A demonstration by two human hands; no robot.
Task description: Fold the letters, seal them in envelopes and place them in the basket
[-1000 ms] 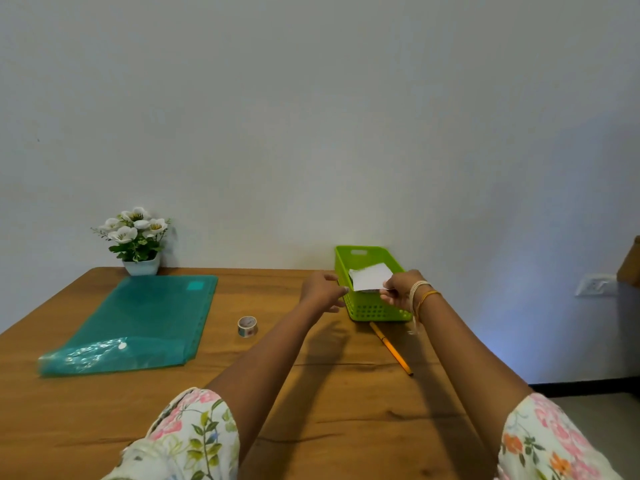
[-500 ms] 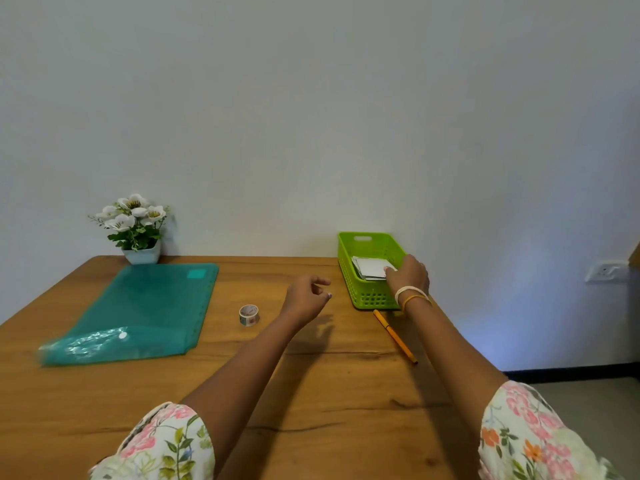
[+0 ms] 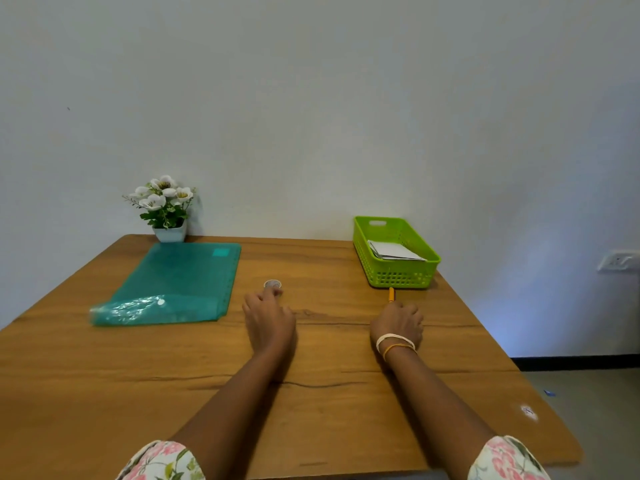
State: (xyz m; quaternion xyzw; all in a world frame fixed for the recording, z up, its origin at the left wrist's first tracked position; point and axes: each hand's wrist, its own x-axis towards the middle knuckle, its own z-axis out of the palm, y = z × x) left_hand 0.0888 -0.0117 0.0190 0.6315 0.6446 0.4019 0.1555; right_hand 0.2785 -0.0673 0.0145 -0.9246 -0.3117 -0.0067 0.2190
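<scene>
Head cam: envelopes (image 3: 398, 252) in the basket (image 3: 398, 275) beyond both empty grips; light, floppy paper, pinch an edge.

Head view, forward and down across the table (image 3: 346, 410)

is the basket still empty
No, white envelopes lie inside the green basket at the far right of the table.
</scene>
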